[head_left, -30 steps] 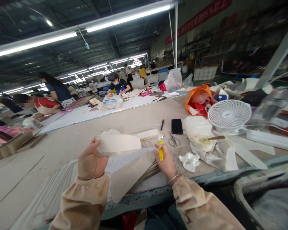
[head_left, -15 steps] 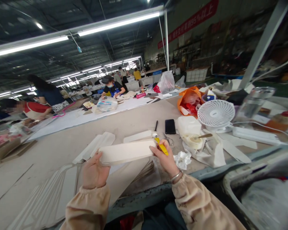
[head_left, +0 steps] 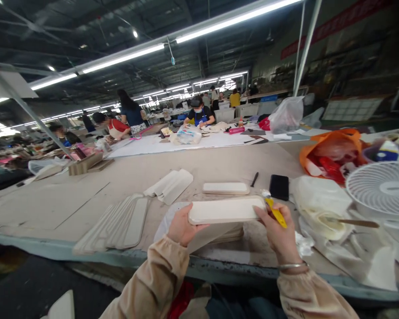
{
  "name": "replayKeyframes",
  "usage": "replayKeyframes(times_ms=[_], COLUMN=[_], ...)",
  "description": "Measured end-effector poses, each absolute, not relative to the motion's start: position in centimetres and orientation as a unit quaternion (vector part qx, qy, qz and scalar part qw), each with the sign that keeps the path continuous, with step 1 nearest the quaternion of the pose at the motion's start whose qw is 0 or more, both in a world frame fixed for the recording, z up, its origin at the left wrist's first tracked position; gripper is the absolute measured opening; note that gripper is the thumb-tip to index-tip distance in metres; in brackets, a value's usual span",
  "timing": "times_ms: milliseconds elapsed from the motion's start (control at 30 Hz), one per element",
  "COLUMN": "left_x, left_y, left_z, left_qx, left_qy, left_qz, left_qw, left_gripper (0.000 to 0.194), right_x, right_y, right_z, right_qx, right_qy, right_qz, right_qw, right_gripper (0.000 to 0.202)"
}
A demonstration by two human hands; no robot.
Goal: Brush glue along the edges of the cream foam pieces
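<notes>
My left hand grips the left end of a long cream panel with rounded corners. The panel lies level above the table, its flat face towards me. At its right end, my right hand pinches the edge with the thumb on the face. A yellow-handled tool is also tucked in the right hand; its pale tip points away and its kind is unclear. Just behind lies a small stack of similar panels. Below the held panel is a pile of cream sheets, partly hidden.
Fanned panels and loose cream strips lie on the left. To the right are a black phone, a dark pen-like stick, a glue tub with a spatula, a white fan and an orange bag. Co-workers sit beyond.
The view has swung left, so the table's things appear farther right. Both hands still hold the panel, now turned more level, and the yellow-handled tool stays in my right hand.
</notes>
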State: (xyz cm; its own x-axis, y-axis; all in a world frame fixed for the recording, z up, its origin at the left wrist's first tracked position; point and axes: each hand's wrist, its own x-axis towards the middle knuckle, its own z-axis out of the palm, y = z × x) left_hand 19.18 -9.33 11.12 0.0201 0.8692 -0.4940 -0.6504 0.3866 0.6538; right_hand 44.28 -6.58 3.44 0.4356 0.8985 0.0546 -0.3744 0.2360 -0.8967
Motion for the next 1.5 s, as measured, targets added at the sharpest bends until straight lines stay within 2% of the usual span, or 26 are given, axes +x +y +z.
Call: replayKeyframes(times_ms=[233, 433, 667, 1000, 1500], left_x=[19.3, 19.1, 18.1, 18.6, 18.9], left_y=[-9.6, -9.7, -10.8, -11.6, -13.4], left_z=[10.1, 9.6, 8.9, 8.2, 8.0], left_qx=[0.115, 0.142, 0.149, 0.144, 0.181], left_qy=[0.430, 0.392, 0.425, 0.473, 0.472], left_qz=[0.559, 0.557, 0.447, 0.469, 0.513], left_qw=[0.699, 0.718, 0.773, 0.731, 0.693], left_gripper=[0.034, 0.042, 0.043, 0.034, 0.030], right_x=[44.5, 44.5, 44.6, 44.6, 44.6], right_y=[-6.3, -6.4, -6.6, -6.5, -6.4], right_z=[3.2, 3.6, 4.0, 3.5, 3.1], right_qx=[-0.445, -0.440, -0.455, -0.465, -0.440], right_qy=[-0.282, -0.286, -0.293, -0.301, -0.340], right_qz=[0.429, 0.428, 0.414, 0.406, 0.402], right_qw=[0.734, 0.735, 0.732, 0.727, 0.728], right_gripper=[0.054, 0.056, 0.057, 0.054, 0.048])
